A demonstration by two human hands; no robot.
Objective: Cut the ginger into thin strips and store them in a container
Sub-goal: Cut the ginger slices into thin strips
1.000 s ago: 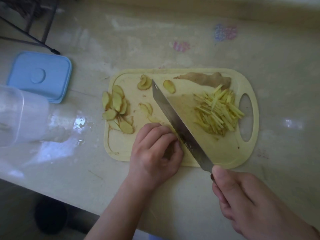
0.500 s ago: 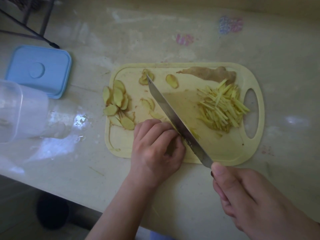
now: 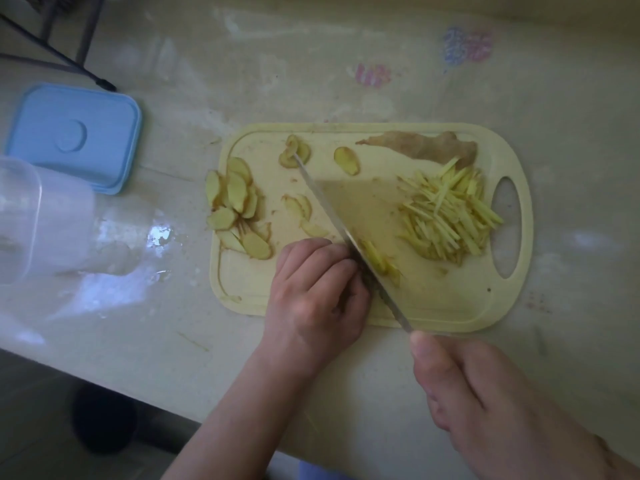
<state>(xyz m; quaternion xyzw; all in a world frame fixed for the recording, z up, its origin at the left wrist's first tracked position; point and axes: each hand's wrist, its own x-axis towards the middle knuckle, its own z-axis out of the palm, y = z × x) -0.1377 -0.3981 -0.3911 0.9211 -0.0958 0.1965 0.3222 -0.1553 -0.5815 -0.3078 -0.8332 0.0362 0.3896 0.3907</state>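
The knife [image 3: 349,237] now stands nearly on edge, its flat side no longer showing as it did a second ago. Fresh ginger strips [image 3: 381,261] lie just right of the blade that were not there before. The left hand [image 3: 318,292] has edged back from the cut, fingertips [image 3: 346,258] against the blade. The right hand [image 3: 485,410] sits a little lower.

My left hand [image 3: 317,296] covers the ginger it steadies; I cannot tell how much lies beneath. The knife [image 3: 349,237] handle is hidden inside my right hand [image 3: 495,407], which the lower and right edges cut off. The clear container [image 3: 38,220] runs off the left edge, its contents indistinct. Coloured marks [image 3: 467,45] on the counter are too blurred to identify.
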